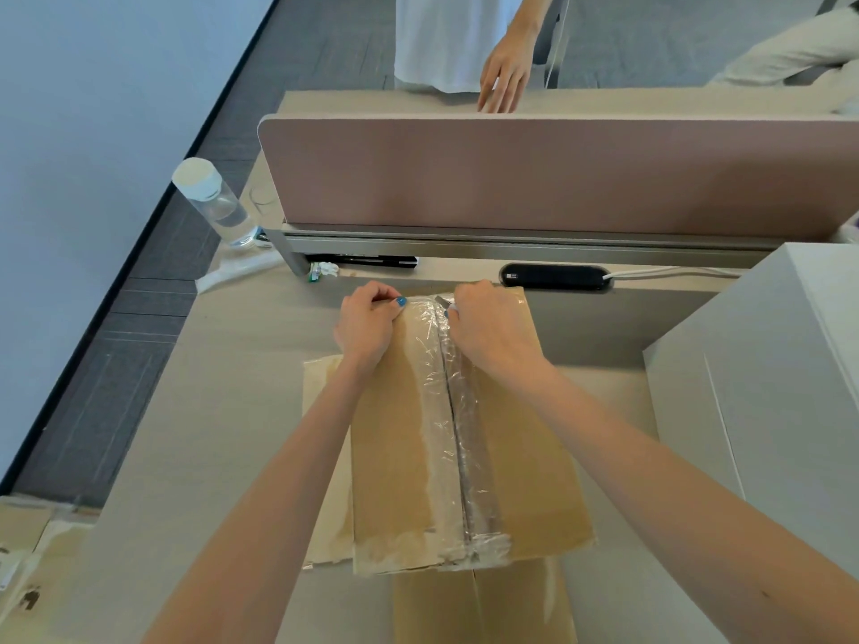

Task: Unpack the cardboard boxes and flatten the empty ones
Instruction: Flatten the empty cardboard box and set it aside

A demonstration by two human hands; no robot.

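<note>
Tabletop (pixel 209 411): pale wood, filled most of the view. Pink divider (pixel 558 174) ran along its far edge. White cabinet (pixel 767 388) stood at the right edge.

Box (pixel 525 448): brown cardboard, closed, lay at the tabletop's centre with its long axis running from the near edge to the far edge. Its far end sat just short of the divider rail. Clear tape (pixel 441 411), wrinkled, ran the full length of the top seam and wrapped over the near end.

A paler flat sheet (pixel 337 527) lay under the box and stuck out on the left. More cardboard (pixel 483 606) showed beneath the near end of the box, at the near edge.

Both arms reached in from the near edge, both hands at the far end of the box.

Left hand (pixel 367 325): fingers curled over the far edge of the box left of the seam, thumb down at the tape's left margin. It gripped the box.

Right hand (pixel 492 327): fingers curled at the far end of the seam and pinched the tape end there. Its fingertips were mostly hidden.

Bottle (pixel 216 202): clear, white cap, at the far-left corner. Black port (pixel 555 276) was set in the tabletop just beyond the box, with a white cable (pixel 669 271) leading right.

A second person's hand (pixel 504 72) rested on the surface behind the divider.
</note>
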